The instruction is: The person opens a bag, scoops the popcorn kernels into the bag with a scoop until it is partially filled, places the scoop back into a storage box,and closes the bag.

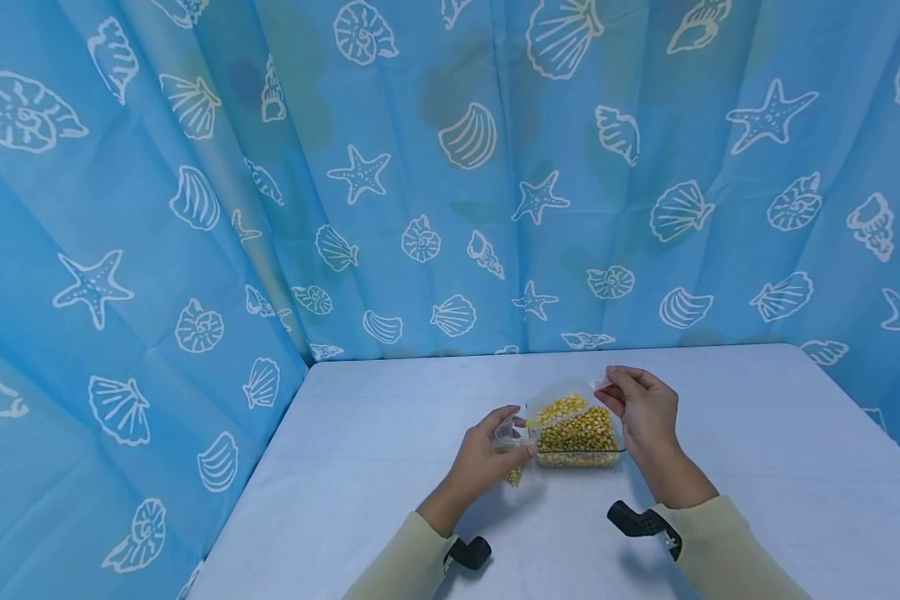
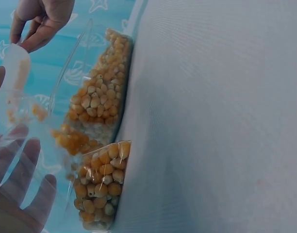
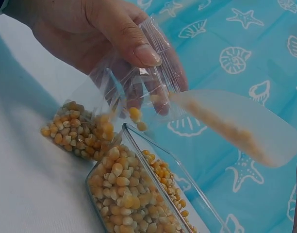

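My left hand (image 1: 483, 457) grips a clear plastic zip bag (image 3: 73, 128) near its mouth, thumb on the near side. Corn kernels fill the bag's bottom corner, which hangs beside the glass container's left end. Fingers show through the film in the right wrist view. My right hand (image 1: 651, 410) pinches the end of a translucent white scoop (image 3: 240, 128) between thumb and fingers. Tilted down to the left, the scoop carries a row of kernels, its tip at the bag's mouth. Several kernels (image 3: 135, 115) are inside the bag's upper part. Below the scoop stands a rectangular glass container (image 1: 579, 460) holding many corn kernels.
A white-covered table (image 1: 390, 467) lies under everything. Blue curtains (image 1: 420, 200) with white shell and starfish prints hang behind it and at the left. Each wrist carries a black camera mount (image 1: 637, 521) near the sleeve cuff.
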The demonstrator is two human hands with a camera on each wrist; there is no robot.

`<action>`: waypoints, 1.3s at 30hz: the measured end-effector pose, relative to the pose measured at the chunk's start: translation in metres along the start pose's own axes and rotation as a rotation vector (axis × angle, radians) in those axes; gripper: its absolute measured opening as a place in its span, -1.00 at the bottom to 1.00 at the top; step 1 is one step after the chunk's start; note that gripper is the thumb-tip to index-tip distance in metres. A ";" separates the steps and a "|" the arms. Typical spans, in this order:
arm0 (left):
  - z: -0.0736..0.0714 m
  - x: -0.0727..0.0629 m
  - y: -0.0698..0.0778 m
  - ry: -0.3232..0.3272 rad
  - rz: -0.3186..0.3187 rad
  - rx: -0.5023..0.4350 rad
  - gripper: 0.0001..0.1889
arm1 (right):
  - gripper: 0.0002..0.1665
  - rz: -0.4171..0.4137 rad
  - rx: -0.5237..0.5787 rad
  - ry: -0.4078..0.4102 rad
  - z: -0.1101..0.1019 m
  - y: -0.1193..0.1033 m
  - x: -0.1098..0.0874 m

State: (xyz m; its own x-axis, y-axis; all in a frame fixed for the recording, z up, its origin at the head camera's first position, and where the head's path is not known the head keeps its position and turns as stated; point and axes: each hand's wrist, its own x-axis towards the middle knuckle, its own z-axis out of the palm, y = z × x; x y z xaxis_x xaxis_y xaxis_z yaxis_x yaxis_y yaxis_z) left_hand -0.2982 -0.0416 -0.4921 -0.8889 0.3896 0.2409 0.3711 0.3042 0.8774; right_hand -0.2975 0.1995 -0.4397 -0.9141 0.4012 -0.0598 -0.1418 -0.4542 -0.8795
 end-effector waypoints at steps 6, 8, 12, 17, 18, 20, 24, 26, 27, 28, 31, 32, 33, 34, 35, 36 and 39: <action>0.000 0.000 -0.001 0.002 -0.004 0.017 -0.29 | -0.64 -0.013 0.007 -0.010 -0.001 0.002 0.001; 0.000 0.000 -0.001 0.001 0.000 0.020 -0.28 | -0.65 -0.017 0.011 -0.011 -0.001 0.002 0.001; 0.000 0.000 -0.001 -0.001 0.002 0.018 -0.27 | -0.67 -0.023 0.014 -0.012 0.000 0.002 0.001; 0.000 0.000 0.000 0.001 -0.003 0.019 -0.27 | -0.69 -0.033 0.019 -0.018 0.000 0.002 0.001; 0.000 0.000 0.000 0.001 -0.004 0.019 -0.27 | -0.69 -0.035 0.018 -0.020 0.000 0.002 0.001; 0.000 0.000 0.000 0.001 -0.004 0.019 -0.28 | -0.69 -0.037 0.016 -0.024 0.000 0.001 0.001; -0.001 0.000 0.000 0.000 -0.004 0.018 -0.28 | -0.68 -0.041 -0.001 -0.023 0.001 0.001 0.000; -0.001 0.000 0.000 -0.001 -0.004 0.017 -0.29 | -0.67 -0.042 -0.015 -0.021 0.002 0.001 0.000; -0.001 0.000 0.000 -0.002 -0.003 0.016 -0.29 | -0.67 -0.043 -0.021 -0.021 0.002 0.001 0.000; -0.001 -0.001 0.000 -0.002 -0.002 0.017 -0.29 | -0.67 -0.044 -0.027 -0.021 0.002 0.000 0.000; -0.001 0.000 0.000 -0.002 0.003 0.017 -0.29 | -0.65 -0.047 -0.037 -0.021 0.003 0.000 0.000; -0.001 0.000 0.000 -0.002 0.005 0.019 -0.29 | -0.65 -0.049 -0.038 -0.022 0.004 -0.001 0.000; -0.001 0.000 0.000 -0.001 0.006 0.020 -0.28 | -0.65 -0.050 -0.039 -0.022 0.004 -0.001 0.000; -0.001 0.000 -0.001 -0.001 0.007 0.021 -0.28 | -0.65 -0.053 -0.042 -0.022 0.004 -0.001 0.000; -0.001 0.000 -0.001 0.000 0.008 0.021 -0.28 | -0.65 -0.057 -0.044 -0.022 0.004 -0.002 0.000; -0.001 0.000 0.000 0.001 0.007 0.021 -0.28 | -0.65 -0.060 -0.048 -0.023 0.005 -0.002 0.000; -0.001 0.000 0.000 0.003 0.003 0.017 -0.27 | -0.66 -0.072 -0.058 -0.024 0.005 -0.003 0.000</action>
State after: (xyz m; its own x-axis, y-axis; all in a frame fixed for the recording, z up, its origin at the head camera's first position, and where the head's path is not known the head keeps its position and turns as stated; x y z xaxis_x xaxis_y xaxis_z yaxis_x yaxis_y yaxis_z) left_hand -0.2983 -0.0421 -0.4918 -0.8884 0.3883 0.2447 0.3782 0.3173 0.8696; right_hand -0.2992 0.1966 -0.4349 -0.9114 0.4112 0.0151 -0.1855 -0.3778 -0.9071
